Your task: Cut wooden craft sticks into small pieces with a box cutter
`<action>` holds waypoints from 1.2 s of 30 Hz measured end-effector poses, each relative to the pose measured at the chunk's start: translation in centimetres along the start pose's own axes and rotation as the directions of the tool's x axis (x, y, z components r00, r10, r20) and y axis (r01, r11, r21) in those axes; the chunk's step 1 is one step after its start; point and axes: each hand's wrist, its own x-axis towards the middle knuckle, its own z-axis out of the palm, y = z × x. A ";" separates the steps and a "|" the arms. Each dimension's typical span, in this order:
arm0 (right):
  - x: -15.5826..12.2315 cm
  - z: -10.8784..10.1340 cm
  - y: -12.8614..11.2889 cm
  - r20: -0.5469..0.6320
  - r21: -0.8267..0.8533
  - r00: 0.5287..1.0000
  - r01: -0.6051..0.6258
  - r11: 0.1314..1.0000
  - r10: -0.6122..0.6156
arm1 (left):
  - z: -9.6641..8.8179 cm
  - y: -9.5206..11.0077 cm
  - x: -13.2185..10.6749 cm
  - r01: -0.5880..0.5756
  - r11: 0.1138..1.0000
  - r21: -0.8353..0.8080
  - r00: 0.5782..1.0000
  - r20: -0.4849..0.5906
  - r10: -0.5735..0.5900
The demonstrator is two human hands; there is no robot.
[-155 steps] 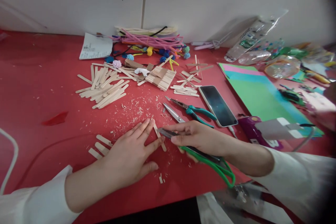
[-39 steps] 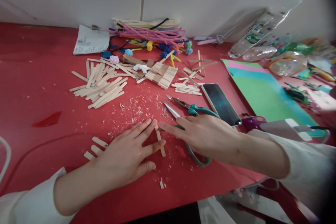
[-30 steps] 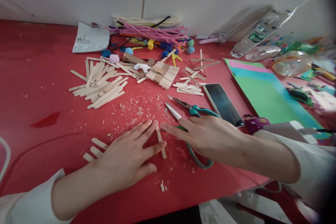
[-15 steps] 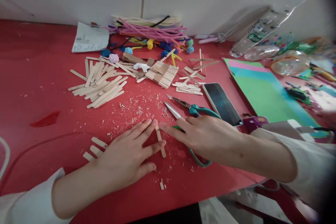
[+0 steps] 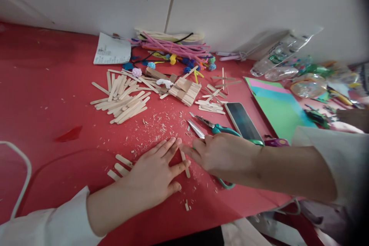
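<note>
My left hand point(image 5: 152, 173) lies palm down with its fingers spread on the red table. Its fingertips press against a wooden craft stick point(image 5: 185, 165), which lies lengthwise between both hands. My right hand point(image 5: 219, 153) is closed, its index finger reaching to the far end of that stick. A sliver of green shows by its curled fingers, but what they hold is hidden. Under the right hand lies a pair of scissors point(image 5: 196, 129), blades and a teal handle loop showing. Teal-handled pliers point(image 5: 223, 128) lie just beyond. Short cut sticks point(image 5: 122, 169) sit beside my left wrist.
Wood shavings point(image 5: 161, 123) litter the red table point(image 5: 57, 100). Loose craft sticks point(image 5: 123, 100), a banded bundle point(image 5: 186, 92) and pink pipe cleaners point(image 5: 175, 46) lie farther back. A phone point(image 5: 244, 121), coloured paper point(image 5: 276, 103) and plastic bottles point(image 5: 272, 57) are at right.
The whole view has shifted, so things appear farther right and slightly lower. Both hands stay at the same craft stick, with little visible movement against it.
</note>
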 end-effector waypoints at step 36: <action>2.6 7.5 1.2 -0.241 0.962 0.335 0.208 0.178 0.911 | -2.0 0.5 1.2 0.246 0.969 0.030 0.913 -0.344 -0.221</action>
